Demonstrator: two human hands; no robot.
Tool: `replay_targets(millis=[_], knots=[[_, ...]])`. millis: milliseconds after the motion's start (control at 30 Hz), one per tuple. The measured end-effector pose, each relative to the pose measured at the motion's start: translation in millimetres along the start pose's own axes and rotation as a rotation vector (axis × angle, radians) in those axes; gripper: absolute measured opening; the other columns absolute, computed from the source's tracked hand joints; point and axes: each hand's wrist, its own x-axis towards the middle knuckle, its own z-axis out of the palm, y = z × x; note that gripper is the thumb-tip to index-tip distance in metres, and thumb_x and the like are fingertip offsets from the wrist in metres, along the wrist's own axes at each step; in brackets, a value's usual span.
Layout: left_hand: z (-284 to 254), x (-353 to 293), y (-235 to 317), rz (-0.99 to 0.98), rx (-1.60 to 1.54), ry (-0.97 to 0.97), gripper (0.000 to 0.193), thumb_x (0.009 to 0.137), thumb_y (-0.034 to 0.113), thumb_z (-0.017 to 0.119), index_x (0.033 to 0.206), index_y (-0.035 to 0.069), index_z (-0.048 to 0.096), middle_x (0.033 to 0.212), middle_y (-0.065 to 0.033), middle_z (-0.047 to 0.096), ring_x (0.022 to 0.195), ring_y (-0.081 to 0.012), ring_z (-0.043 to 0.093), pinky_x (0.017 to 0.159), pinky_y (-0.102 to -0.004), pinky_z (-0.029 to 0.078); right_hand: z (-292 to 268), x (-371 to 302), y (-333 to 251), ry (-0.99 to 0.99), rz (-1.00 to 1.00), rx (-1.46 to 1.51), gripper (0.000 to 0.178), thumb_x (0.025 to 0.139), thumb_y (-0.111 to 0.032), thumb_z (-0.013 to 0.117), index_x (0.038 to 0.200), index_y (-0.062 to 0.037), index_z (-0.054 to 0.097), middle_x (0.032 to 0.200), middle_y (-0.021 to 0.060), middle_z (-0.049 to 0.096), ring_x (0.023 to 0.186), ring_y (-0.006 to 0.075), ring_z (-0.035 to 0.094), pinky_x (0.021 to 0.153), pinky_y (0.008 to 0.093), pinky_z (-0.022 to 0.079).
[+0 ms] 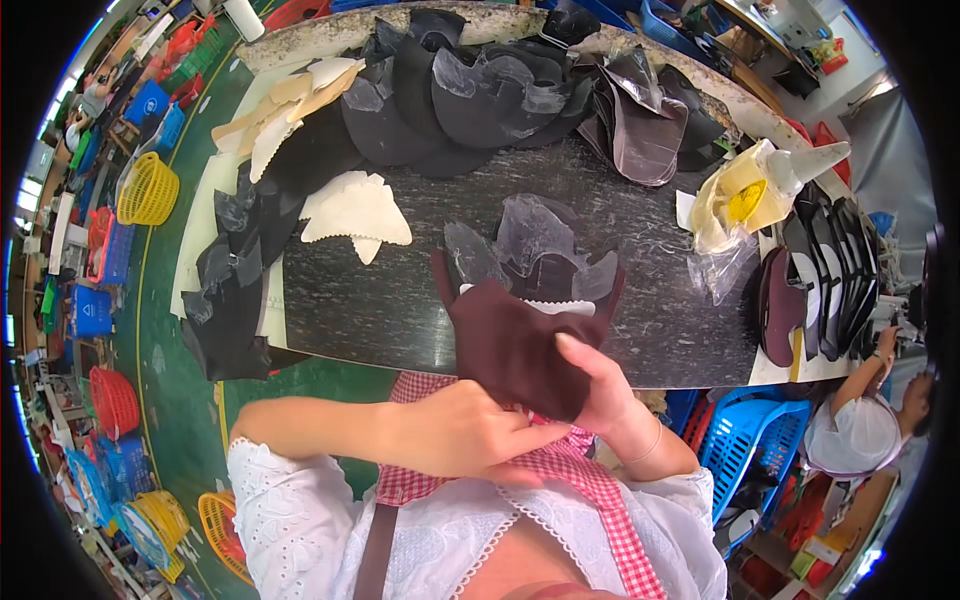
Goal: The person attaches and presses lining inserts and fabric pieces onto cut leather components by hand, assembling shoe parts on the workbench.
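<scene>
A dark maroon shoe upper (515, 345) is held at the near edge of the table, with a white serrated-edge piece (560, 307) showing inside it. My right hand (600, 395) is closed on its right side, thumb pressed on top. Bent at the near left edge of the upper, my left hand (465, 430) points its fingers toward the right hand; some fingers are hidden. Black flaps with a cloudy film (537, 235) stick out beyond the upper. Off to the left lie loose cream serrated pieces (357, 210).
Black filmed pieces (495, 95) line the table's far and left sides. A clear glue bottle (740, 195) with a pointed nozzle lies at right, beside a row of dark uppers (820, 280). A blue basket (750, 440) stands below the table; another person (855, 420) works at far right.
</scene>
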Motion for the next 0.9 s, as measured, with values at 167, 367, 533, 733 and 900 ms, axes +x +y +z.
replay_targets(millis=[167, 367, 533, 733, 900], knots=[[-27.7, -15.3, -59.7, -0.321, -0.661, 0.442, 0.087, 0.074, 0.062, 0.071, 0.127, -0.003, 0.048, 0.103, -0.0087, 0.061, 0.088, -0.0176, 0.061, 0.080, -0.0313, 0.049, 4.9, -17.6, -2.8, -0.014, 0.004, -0.138, 0.053, 0.097, -0.028, 0.053, 0.138, -0.0001, 0.037, 0.134, 0.0161, 0.050, 0.121, 0.0269, 0.053, 0.107, 0.0415, 0.039], [25.0, -36.0, -73.6, -0.512, -1.642, 0.199, 0.065, 0.098, 0.056, 0.040, 0.131, 0.000, 0.044, 0.128, -0.0127, 0.054, 0.124, -0.0215, 0.050, 0.105, -0.0395, 0.039, 8.3, -33.4, -8.5, -0.078, 0.015, -0.290, 0.052, 0.097, -0.026, 0.052, 0.139, 0.0003, 0.036, 0.135, 0.0155, 0.050, 0.120, 0.0242, 0.053, 0.106, 0.0394, 0.039], [0.9, -42.1, -78.8, -0.571, -1.345, 0.077, 0.064, 0.074, -0.012, 0.072, 0.130, 0.000, 0.045, 0.104, -0.0080, 0.065, 0.097, -0.0138, 0.062, 0.082, -0.0273, 0.049, -9.6, -38.6, 1.9, -0.007, -0.135, -0.354, 0.059, 0.093, -0.030, 0.057, 0.139, 0.0002, 0.037, 0.135, 0.0152, 0.049, 0.122, 0.0242, 0.052, 0.106, 0.0386, 0.038], [-43.3, -5.8, -102.9, -0.671, -0.839, -0.005, 0.051, 0.080, 0.000, 0.073, 0.127, 0.004, 0.053, 0.082, 0.0037, 0.052, 0.074, -0.0027, 0.054, 0.065, -0.0187, 0.042, -48.7, -3.7, -17.3, 0.441, -0.657, -0.750, 0.030, 0.092, -0.008, 0.062, 0.120, 0.0008, 0.058, 0.113, 0.0077, 0.064, 0.099, 0.0125, 0.060, 0.085, 0.0251, 0.048], [-41.3, 14.0, -127.0, -0.734, -0.588, 0.026, 0.048, 0.076, -0.004, 0.072, 0.122, 0.003, 0.059, 0.090, 0.0009, 0.052, 0.065, -0.0010, 0.044, 0.059, -0.0168, 0.038, -54.2, 15.9, -54.0, 0.586, -0.833, -1.575, 0.036, 0.083, -0.005, 0.067, 0.119, -0.0068, 0.060, 0.094, 0.0114, 0.064, 0.077, 0.0282, 0.066, 0.065, 0.0342, 0.053]])
